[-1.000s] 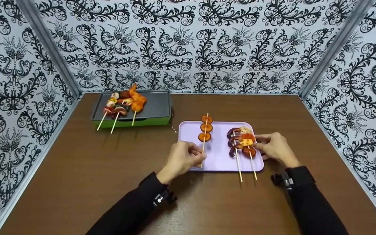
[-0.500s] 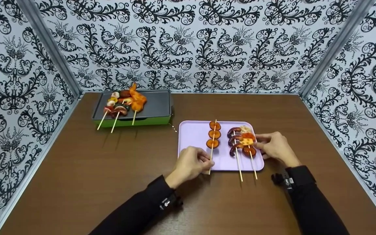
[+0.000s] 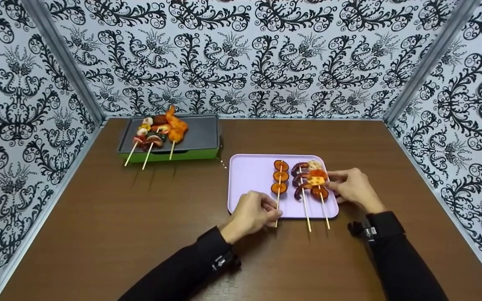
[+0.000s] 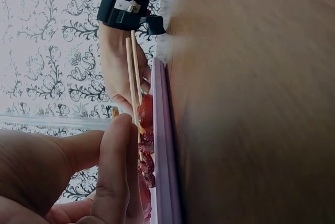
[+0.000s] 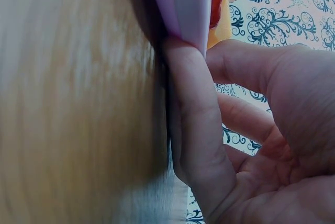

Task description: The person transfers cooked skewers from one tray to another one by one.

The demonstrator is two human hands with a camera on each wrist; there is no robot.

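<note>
My left hand [image 3: 252,212] pinches the lower stick of a skewer with three round orange-brown slices [image 3: 280,176], which lies over the middle of the lilac tray [image 3: 247,173]. Two more skewers lie to its right: one with dark red curled pieces [image 3: 300,180], the other with mixed pieces, a yellow holed one [image 3: 316,181] among them. Their sticks jut past the tray's front rim. At the tray's right edge, my right hand [image 3: 355,189] grips the rim; the right wrist view has a finger [image 5: 196,103] under it and the thumb at its upper side.
A green grill with a dark grey top [image 3: 201,131] stands at the back left. Three skewers lie on it, including an orange wing-shaped piece [image 3: 176,127], their sticks pointing forward. Patterned walls [image 3: 241,54] enclose the brown table [image 3: 140,234] behind and at both sides.
My left hand has carried the round-slice skewer rightward and toward the front, from the tray's left part to close beside the dark red skewer. My right hand has stayed at the rim.
</note>
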